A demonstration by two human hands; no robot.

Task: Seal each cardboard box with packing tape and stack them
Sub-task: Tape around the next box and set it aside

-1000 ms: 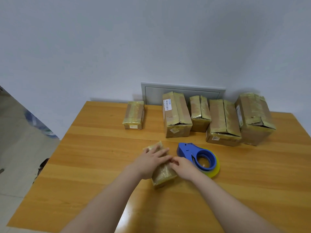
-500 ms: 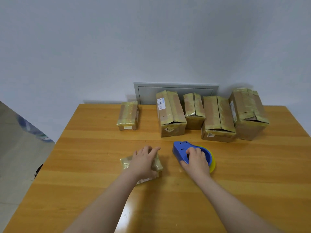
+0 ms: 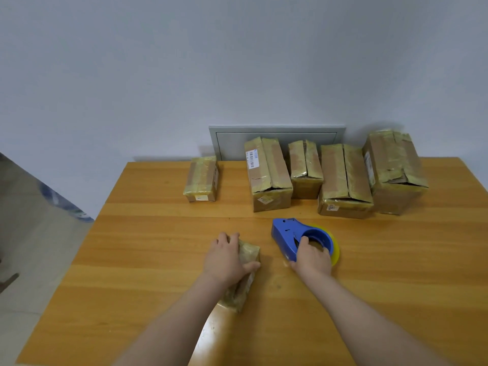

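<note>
**Head view.** The left hand (image 3: 227, 257) is gripping a small taped box (image 3: 249, 253), which is lying on the wooden table (image 3: 145, 233) near the front middle. The fingers are curling over the box's far left edge and the thumb is pressing against its right side. The box is therefore sitting under the palm, with only its far right corner and its near end showing beyond the hand.

Just to the right, and apart from the box, the right hand (image 3: 313, 258) is grasping a blue tape dispenser (image 3: 286, 233) that is resting on the table. Its fingers are curling over the round ring of the frame. A yellowish tape roll (image 3: 336, 250) is showing along the dispenser's right edge.

Five more taped boxes are standing along the table's far edge. A lone box (image 3: 201, 179) is standing at the left. A labelled box (image 3: 268, 173), a narrow box (image 3: 305, 167), a flat box (image 3: 344, 180) and a tall box (image 3: 394, 170) are standing close together in front of a grey wall panel (image 3: 277, 132).
</note>
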